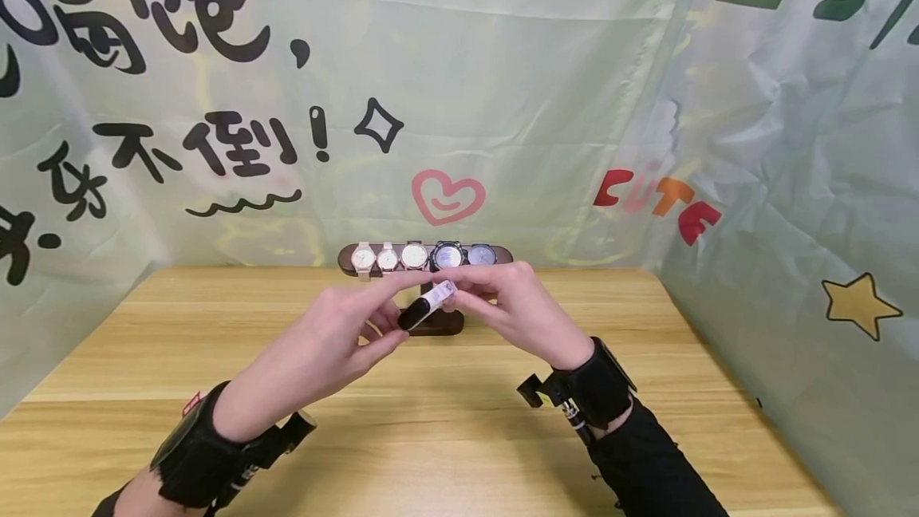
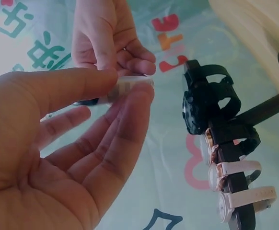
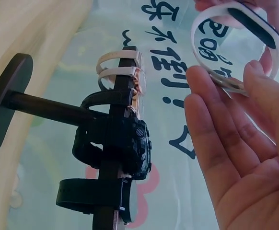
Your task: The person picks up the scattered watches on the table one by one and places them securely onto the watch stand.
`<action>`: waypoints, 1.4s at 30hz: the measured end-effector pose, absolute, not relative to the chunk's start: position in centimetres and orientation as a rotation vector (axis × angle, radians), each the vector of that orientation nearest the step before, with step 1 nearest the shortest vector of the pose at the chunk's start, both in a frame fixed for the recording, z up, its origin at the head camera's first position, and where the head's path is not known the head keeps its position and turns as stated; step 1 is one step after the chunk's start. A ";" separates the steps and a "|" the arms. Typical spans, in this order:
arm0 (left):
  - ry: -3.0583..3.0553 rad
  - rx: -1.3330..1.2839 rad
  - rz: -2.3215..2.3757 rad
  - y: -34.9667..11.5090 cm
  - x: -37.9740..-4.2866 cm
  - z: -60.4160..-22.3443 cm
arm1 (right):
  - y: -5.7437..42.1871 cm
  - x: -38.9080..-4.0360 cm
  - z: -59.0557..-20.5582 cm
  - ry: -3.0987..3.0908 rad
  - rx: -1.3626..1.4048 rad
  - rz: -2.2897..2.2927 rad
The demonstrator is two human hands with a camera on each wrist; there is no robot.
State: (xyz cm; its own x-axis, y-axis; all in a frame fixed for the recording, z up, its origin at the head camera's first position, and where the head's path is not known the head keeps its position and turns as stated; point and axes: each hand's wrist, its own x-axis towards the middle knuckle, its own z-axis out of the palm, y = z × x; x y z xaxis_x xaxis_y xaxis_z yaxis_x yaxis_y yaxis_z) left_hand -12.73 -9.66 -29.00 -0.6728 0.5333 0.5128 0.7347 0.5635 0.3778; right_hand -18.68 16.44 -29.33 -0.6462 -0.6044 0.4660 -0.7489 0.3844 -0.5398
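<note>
A white-strapped fitness band (image 1: 439, 294) with a black face (image 3: 253, 25) is held up between both hands, in front of the watch stand. In the right wrist view its strap curves into a closed loop. My left hand (image 1: 352, 324) pinches it by the black-face end, thumb below and fingers above. My right hand (image 1: 515, 305) grips the opposite side, thumb and fingertips at the metal-looking clasp (image 3: 228, 82). Behind the hands, several watches (image 1: 414, 256) hang on the dark bar (image 1: 506, 256) of the stand; the fingers overlap its post in the head view.
The stand's dark base (image 1: 439, 327) sits toward the back of the wooden table (image 1: 445, 437). A printed cloth (image 1: 546, 102) hangs behind the table, and another stretch (image 1: 790, 206) runs along its right side. Black straps with small cameras (image 1: 599, 385) circle both wrists.
</note>
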 end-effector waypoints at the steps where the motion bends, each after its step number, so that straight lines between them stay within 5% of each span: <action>1: -2.462 -1.050 -0.834 -9.7 -12.7 -29.0 | 16.5 -18.7 -29.4 -2.446 1.219 1.115; 18: -2.408 -1.172 -0.904 -9.7 -12.6 -29.4 | 16.1 -18.7 -29.4 -2.507 1.237 1.031; 42: -2.381 -1.027 -0.889 -9.7 -12.9 -29.0 | 15.4 -18.0 -29.6 -2.409 1.386 0.956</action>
State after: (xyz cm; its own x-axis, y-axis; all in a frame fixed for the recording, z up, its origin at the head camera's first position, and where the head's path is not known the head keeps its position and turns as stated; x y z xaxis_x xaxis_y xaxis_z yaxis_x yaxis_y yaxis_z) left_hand -12.94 -9.69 -29.03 -0.6512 0.4985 0.5722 0.7515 0.5285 0.3948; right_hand -18.03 15.43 -29.60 -0.5393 -0.7000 0.4681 -0.8305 0.3502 -0.4332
